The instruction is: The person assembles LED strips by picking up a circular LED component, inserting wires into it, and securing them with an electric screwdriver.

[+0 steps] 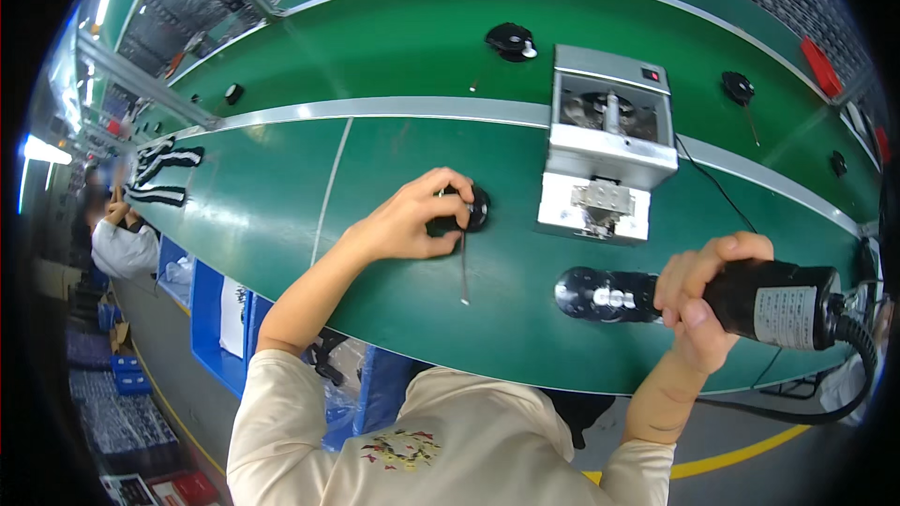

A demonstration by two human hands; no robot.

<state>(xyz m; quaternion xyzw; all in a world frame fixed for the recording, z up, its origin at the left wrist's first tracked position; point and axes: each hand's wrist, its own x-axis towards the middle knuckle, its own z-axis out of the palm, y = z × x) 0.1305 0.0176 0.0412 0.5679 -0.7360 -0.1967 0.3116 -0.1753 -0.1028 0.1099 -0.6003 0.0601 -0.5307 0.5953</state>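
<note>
My left hand (418, 216) is closed around the edge of a small round black part (479, 210) on the green bench. A thin metal rod (464, 272) extends from beneath my fingers toward the near edge, ending in a pale tip. To the right, my right hand (705, 292) grips a thick black corded cylinder (771, 305) with a pale label; its exact kind does not show. Left of those fingers is a shiny black rounded piece (605, 295) with bright reflections. Whether it joins the cylinder is hidden by my hand.
Beyond my hands stands a silver metal machine (611, 145) with a red switch. Black parts lie on the raised green shelf (403, 66). Striped gloves (164, 171) rest at the far left. Blue bins (220, 323) sit below the bench edge. Another person (127, 244) is farther left.
</note>
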